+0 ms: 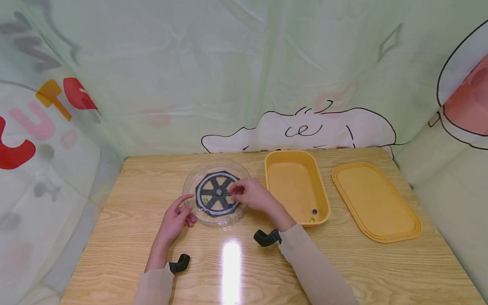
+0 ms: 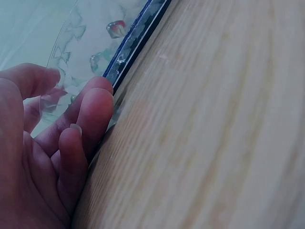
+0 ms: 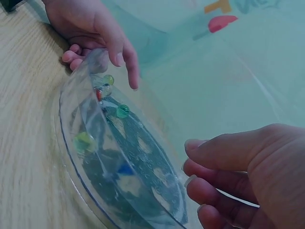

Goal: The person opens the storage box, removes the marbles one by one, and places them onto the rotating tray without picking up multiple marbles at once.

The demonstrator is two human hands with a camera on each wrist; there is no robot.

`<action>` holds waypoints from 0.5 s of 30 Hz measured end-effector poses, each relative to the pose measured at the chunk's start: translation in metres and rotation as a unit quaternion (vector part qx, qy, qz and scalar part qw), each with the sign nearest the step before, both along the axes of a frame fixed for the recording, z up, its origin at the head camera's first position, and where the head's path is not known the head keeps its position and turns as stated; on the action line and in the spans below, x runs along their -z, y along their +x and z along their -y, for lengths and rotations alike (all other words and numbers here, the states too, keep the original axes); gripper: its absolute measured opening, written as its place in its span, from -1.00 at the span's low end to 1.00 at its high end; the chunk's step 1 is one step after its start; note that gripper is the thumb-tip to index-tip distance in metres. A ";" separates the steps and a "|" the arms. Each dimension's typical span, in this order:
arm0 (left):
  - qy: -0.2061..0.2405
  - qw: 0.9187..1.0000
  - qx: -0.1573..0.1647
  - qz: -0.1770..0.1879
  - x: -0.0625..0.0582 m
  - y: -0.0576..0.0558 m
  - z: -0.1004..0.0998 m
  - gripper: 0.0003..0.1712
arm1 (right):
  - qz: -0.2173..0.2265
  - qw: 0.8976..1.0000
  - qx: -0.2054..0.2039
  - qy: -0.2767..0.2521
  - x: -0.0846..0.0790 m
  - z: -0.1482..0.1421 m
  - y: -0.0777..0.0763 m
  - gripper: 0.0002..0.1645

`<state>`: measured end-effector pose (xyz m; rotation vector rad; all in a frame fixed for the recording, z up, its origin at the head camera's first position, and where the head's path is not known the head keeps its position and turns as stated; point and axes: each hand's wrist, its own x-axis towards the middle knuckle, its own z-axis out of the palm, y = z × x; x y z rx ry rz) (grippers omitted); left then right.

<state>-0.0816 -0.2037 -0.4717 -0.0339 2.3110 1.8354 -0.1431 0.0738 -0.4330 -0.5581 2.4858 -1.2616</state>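
Note:
A round clear dish (image 1: 187,182) with a dark spoked wheel-like piece (image 1: 219,205) in it lies on the wooden table. Several marbles lie inside, among them a green marble (image 3: 123,111), a blue marble (image 1: 230,206) and a yellow-green marble (image 3: 84,142). My left hand (image 1: 176,222) holds the dish's near-left wall, with thumb and index finger over the inner side and the other fingers outside. Above the right part of the dish hovers my right hand (image 1: 253,195), fingers loosely bent. The right wrist view shows nothing between its thumb and fingertips (image 3: 190,183).
Right of the dish stands a yellow-orange tub (image 1: 293,182) holding a blue marble (image 1: 314,211) and a yellow marble (image 1: 312,220). A matching flat lid (image 1: 377,203) lies further right. Printed cloth (image 1: 228,76) hangs behind the table (image 1: 126,203).

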 end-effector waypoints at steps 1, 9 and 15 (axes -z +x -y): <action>0.001 1.000 0.000 0.000 -0.001 0.000 0.000 -0.55 | 0.002 1.000 0.002 0.003 -0.001 -0.001 -0.001 -0.82; 0.006 1.000 -0.001 0.005 0.001 0.000 0.000 -0.55 | -0.025 0.999 0.019 0.019 -0.011 -0.022 -0.006 -0.78; 0.012 1.000 0.000 0.006 0.001 0.000 0.000 -0.54 | -0.041 0.998 0.042 0.025 -0.017 -0.045 -0.011 -0.80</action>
